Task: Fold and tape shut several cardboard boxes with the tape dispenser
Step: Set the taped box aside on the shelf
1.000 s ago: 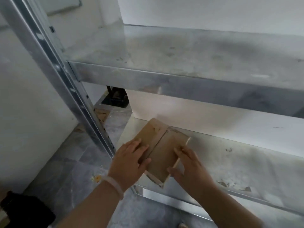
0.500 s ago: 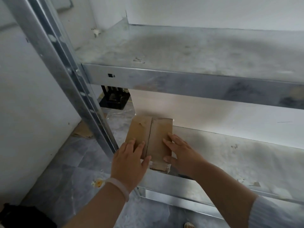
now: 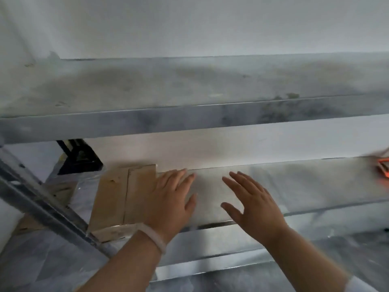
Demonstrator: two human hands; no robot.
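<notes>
A small closed cardboard box (image 3: 117, 197) with tape along its top seam sits at the left end of the lower metal shelf (image 3: 305, 182), its near end at the shelf's front edge. My left hand (image 3: 168, 199) hovers flat with straight fingers over the box's right edge; I cannot tell if it touches. My right hand (image 3: 250, 201) is spread open above the bare shelf, apart from the box and holding nothing. An orange object (image 3: 384, 170), possibly the tape dispenser, shows at the far right edge of the shelf, mostly cut off.
An upper metal shelf (image 3: 189, 95) overhangs the lower one. A slanted metal upright (image 3: 37, 205) stands at the left. A black object (image 3: 77, 157) and cardboard scraps (image 3: 59, 192) lie on the grey floor behind the upright. White wall behind.
Both hands have come off the box, which now lies at the shelf's left end. The right hand has moved right over the bare shelf. The view has swung right, bringing the orange object into view.
</notes>
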